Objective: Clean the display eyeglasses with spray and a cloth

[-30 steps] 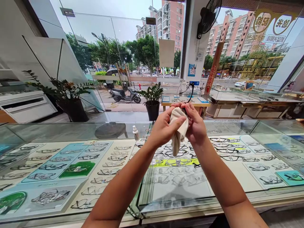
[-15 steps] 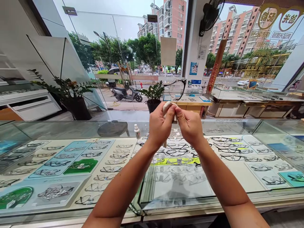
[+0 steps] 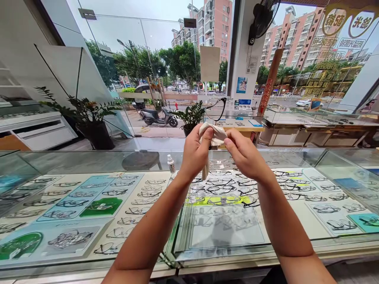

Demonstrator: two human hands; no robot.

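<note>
A pair of eyeglasses (image 3: 222, 111) stands up above my hands, one dark-rimmed lens showing; its lower part is hidden behind a pale cleaning cloth (image 3: 218, 136). My left hand (image 3: 196, 149) is closed on the cloth, thumb pressed on top, and a tail of the cloth hangs below it. The cloth appears folded about the glasses there, but the contact is covered. My right hand (image 3: 245, 154) pinches the right edge of the cloth between thumb and fingers. Both hands are raised over the glass display case (image 3: 219, 252).
Rows of eyeglass frames (image 3: 220, 181) lie inside the case. A small white bottle (image 3: 171, 164) stands on the glass top, left of my hands. Beyond the case are a stool (image 3: 141, 161), potted plants (image 3: 96, 132) and another counter (image 3: 331, 126) by the window.
My right hand has moved right, away from my left thumb, and the cloth between them has spread wider. The glasses have shifted slightly left and tilted.
</note>
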